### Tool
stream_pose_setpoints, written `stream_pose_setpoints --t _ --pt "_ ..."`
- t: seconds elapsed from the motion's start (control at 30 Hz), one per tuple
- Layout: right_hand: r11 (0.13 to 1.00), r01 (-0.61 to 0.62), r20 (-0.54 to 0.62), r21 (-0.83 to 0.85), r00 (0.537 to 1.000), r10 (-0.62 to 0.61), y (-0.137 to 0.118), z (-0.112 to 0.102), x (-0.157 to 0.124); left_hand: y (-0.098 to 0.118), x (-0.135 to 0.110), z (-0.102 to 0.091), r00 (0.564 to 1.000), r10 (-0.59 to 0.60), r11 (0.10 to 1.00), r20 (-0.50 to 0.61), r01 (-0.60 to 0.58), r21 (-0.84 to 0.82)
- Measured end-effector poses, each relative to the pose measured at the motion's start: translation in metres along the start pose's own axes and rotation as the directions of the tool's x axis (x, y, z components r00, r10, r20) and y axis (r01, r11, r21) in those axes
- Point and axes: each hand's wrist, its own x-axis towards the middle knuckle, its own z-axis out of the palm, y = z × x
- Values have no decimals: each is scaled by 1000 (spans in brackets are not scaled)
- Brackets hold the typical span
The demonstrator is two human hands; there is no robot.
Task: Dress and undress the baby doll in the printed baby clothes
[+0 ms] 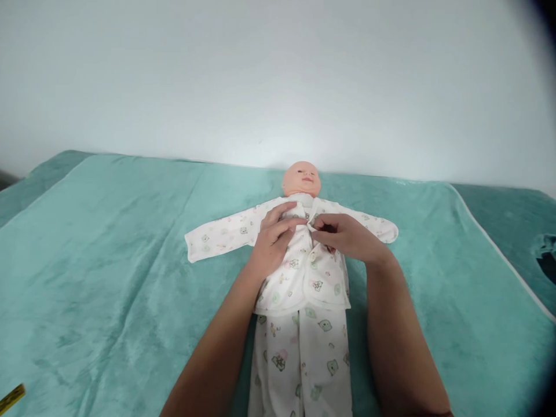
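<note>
– Fingers (325,221), head view: any lettering near them?
– Marks on the yellow strip (12,399), lower left, are too small to read.
– And the jacket (289,286)?
– White, printed in green and pink, on a doll (299,179) lying on the green blanket (130,243).
– Grip?
– Right hand (353,238) pinches the jacket's front edge; left hand (271,246) rests on its chest, grip unclear. It's directly beneath both.
</note>
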Motion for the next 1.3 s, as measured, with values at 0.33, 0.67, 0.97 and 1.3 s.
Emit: stream_pose_setpoints --t 0.33,0.67,0.97,1.3 --pt "998 -58 -233 18 971 61 1 12 12 -1 1 -2 999 -25 998 35 27 -49" --pt "998 -1 -306 -57 952 -17 -4 17 4 8 -5 0 994 92 993 -51 -95 -65" --pt "856 -74 -171 -511 985 -16 -17 49 -50 9 -41 4 975 217 975 48 -219 27" --pt "864 75 -15 -498 995 -95 -8 37 -56 17 -39 2 981 193 974 35 -196 114"
